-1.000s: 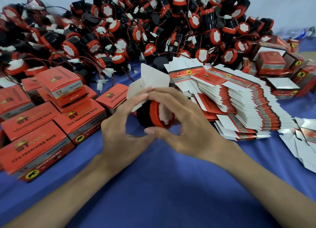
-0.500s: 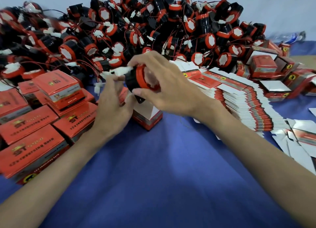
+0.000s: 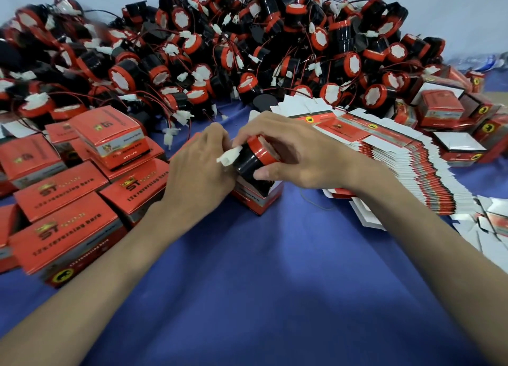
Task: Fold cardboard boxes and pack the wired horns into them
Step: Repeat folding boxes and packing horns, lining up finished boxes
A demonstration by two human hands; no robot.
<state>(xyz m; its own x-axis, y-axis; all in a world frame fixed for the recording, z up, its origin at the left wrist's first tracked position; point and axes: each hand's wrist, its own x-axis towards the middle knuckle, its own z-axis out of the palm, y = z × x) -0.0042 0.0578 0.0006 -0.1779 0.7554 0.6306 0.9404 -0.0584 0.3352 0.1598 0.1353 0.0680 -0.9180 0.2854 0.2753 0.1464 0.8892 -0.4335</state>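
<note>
Horn point(image 3: 254, 159) in right hand point(image 3: 298, 156), at open box point(image 3: 259, 199)

Both bare forearms reach in from the near corners of the desk point(image 3: 261, 283) and converge, so the hands meet around its middle. The right hand point(image 3: 297, 156) arches over from the right, fingers on top and thumb beneath, gripping a horn point(image 3: 253, 161). The left hand point(image 3: 198, 170) shows its back, fingers curled in toward the horn; the fingertips are hidden, so its hold is unclear.
</note>
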